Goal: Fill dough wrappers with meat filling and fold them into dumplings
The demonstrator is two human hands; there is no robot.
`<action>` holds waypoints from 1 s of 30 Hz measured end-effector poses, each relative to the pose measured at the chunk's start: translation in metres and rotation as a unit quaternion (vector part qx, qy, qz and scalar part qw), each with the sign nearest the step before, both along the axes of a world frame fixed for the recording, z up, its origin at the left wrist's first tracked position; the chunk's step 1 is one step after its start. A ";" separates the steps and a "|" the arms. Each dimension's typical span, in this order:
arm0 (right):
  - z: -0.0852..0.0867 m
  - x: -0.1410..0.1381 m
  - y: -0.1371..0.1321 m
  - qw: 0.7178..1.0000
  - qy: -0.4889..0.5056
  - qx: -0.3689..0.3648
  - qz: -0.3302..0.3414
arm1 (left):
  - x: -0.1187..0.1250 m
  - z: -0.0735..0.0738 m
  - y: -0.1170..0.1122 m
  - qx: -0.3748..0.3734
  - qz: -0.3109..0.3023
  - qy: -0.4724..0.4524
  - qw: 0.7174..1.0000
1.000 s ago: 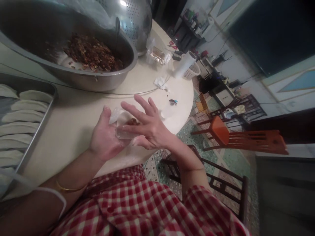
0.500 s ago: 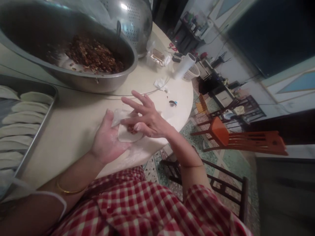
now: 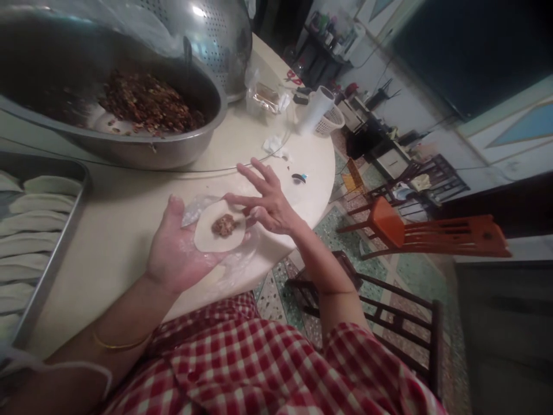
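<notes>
My left hand (image 3: pixel 173 253) lies palm up over the table's near edge, cupping a round dough wrapper (image 3: pixel 208 237) with a small lump of brown filling (image 3: pixel 223 225) in its middle. My right hand (image 3: pixel 268 202) sits just right of the wrapper, fingers spread, its index fingertip and thumb touching the wrapper's right rim. A thin clear plastic sheet (image 3: pixel 192 207) pokes out behind the wrapper.
A large steel bowl (image 3: pixel 142 147) of brown minced filling (image 3: pixel 142 104) stands at the back left, a steel colander (image 3: pixel 216 34) behind it. A metal tray (image 3: pixel 52 253) of folded dumplings (image 3: pixel 34 222) lies at left. Wooden chairs (image 3: pixel 415 230) stand to the right below the round table (image 3: pixel 129 202).
My right hand has drawn back to the right off the filling, uncovering the wrapper, which now lies flat and open on my left palm.
</notes>
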State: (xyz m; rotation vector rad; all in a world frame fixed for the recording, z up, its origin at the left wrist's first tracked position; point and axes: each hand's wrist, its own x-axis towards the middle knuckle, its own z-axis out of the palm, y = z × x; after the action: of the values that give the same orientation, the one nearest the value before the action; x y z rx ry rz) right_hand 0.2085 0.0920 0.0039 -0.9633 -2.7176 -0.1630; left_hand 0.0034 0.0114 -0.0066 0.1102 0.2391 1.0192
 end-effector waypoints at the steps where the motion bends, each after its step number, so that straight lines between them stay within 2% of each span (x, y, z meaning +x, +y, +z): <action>1: -0.002 0.001 0.000 1.000 0.006 0.006 -0.014 | -0.001 0.000 0.000 0.001 -0.006 -0.005 1.000; 3: -0.005 0.000 -0.001 1.000 0.007 0.020 -0.017 | -0.001 -0.001 0.000 0.000 -0.013 -0.021 1.000; 7: -0.007 -0.008 -0.004 0.999 -0.014 0.039 0.025 | -0.001 -0.002 0.001 -0.007 -0.010 -0.037 0.999; 9: -0.008 -0.004 -0.001 0.999 0.016 0.048 0.008 | -0.001 -0.001 0.001 -0.011 -0.006 -0.014 1.000; 12: -0.008 0.022 0.009 0.989 0.098 0.061 -0.090 | 0.001 0.002 0.000 -0.036 0.000 0.048 0.998; 14: -0.006 0.046 0.014 0.973 0.124 0.050 -0.190 | 0.003 0.006 0.000 -0.067 0.001 0.083 0.994; 17: -0.003 0.077 0.017 0.934 0.114 0.016 -0.337 | 0.006 0.011 0.000 -0.080 0.022 0.109 0.991; 19: -0.003 0.087 0.019 0.919 0.086 -0.013 -0.384 | 0.008 0.012 -0.001 -0.074 0.038 0.123 0.989; 25: -0.018 0.092 0.025 0.917 0.056 -0.077 -0.387 | 0.010 0.012 0.001 -0.101 0.049 0.155 0.982; 30: -0.017 0.100 0.021 0.928 0.128 -0.083 -0.340 | 0.009 0.010 0.000 -0.061 0.053 0.136 0.987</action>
State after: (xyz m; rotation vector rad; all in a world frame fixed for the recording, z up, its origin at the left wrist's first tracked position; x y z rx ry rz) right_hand 0.3086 0.1132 -0.0135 -1.8049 -2.0856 0.0684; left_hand 0.0125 0.0114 0.0033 0.1266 0.5613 1.0915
